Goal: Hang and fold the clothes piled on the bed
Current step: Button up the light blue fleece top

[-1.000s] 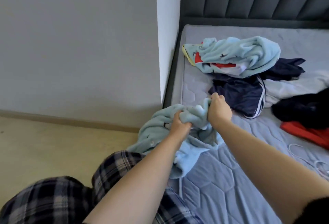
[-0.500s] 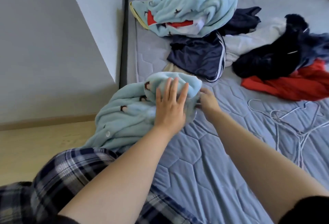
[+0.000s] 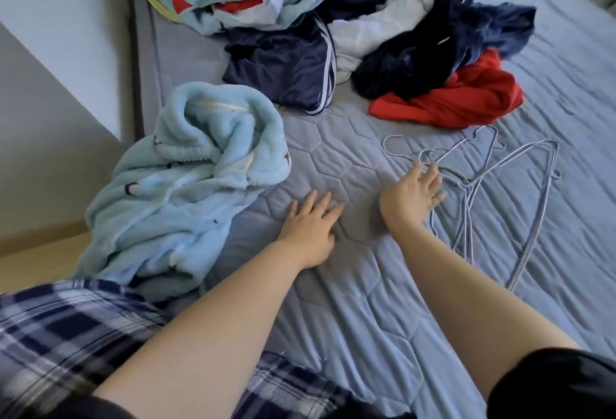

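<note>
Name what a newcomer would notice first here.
A pale blue fleece heaped at the left edge of the mattress stands out, with dark, white and red clothes piled behind it. The right hand reaches, fingers spread, onto wire hangers; the left hand lies flat on the mattress.

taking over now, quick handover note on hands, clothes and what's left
Left hand: open, flat on the bed, holding nothing.
Right hand: open, fingertips at the wire hangers, none gripped.
Blue fleece: crumpled at the bed's left edge, beside the left hand.
Pile: heaped further up the bed.
Done: nothing visibly hung or folded.
Left: everything; likely a hanger for the fleece first.
</note>
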{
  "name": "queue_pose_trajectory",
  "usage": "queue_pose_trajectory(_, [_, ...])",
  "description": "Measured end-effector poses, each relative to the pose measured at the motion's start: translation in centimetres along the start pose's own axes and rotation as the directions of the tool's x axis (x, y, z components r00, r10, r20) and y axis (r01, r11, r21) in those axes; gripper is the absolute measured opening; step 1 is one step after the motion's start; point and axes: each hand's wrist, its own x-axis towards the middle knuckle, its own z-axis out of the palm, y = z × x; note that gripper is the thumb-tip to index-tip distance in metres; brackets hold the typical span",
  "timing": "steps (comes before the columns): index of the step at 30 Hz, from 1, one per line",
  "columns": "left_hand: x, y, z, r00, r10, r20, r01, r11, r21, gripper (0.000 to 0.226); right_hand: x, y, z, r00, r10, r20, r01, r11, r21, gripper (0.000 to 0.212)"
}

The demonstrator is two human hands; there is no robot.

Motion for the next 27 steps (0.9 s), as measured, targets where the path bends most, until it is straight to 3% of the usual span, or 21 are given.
queue_pose_trajectory(3, [0.2,0.1,0.1,0.999,-0.015,0.029,0.014,1.0,0.011,0.062,1.4,1.8,-0.6,0.998,0.058,0.008,-0.058,0.996,-0.071,0.076])
queue_pose_trajectory(8, [0.2,0.3,0.4,0.999,-0.034,0.038,0.034,0.999,-0.013,0.061,2.5,4.0,-1.7,0.943,0.324,0.069,-0.326,0.945,0.008,0.07])
queue_pose_trajectory(12, [-0.3,0.1,1.1,1.0,-0.03,-0.002,0.03,0.999,-0.021,0.058,2.0,4.4,-1.9,0.956,0.292,-0.009,-0.292,0.956,-0.018,0.054])
queue_pose_trajectory(16, [-0.9,-0.3,1.6,0.999,-0.001,-0.043,-0.001,0.999,-0.047,0.057,1.8,4.2,-2.3,0.952,0.305,0.02,-0.305,0.952,-0.014,0.033])
queue_pose_trajectory(19, [-1.5,-1.5,1.6,0.997,0.036,-0.063,-0.044,0.99,-0.131,0.057,1.4,4.1,-2.4,0.964,0.262,0.034,-0.261,0.965,-0.032,0.03])
queue_pose_trajectory(24, [-1.7,-2.4,1.1,0.993,0.014,-0.113,-0.049,0.948,-0.314,0.056,0.0,3.3,-3.3,0.989,-0.033,-0.141,0.027,0.999,-0.047,0.038])
queue_pose_trajectory(27, [-1.7,-2.2,1.0,0.989,0.016,-0.146,-0.064,0.941,-0.333,0.054,-0.8,2.0,-4.1,0.977,-0.094,-0.192,0.096,0.995,0.003,0.044])
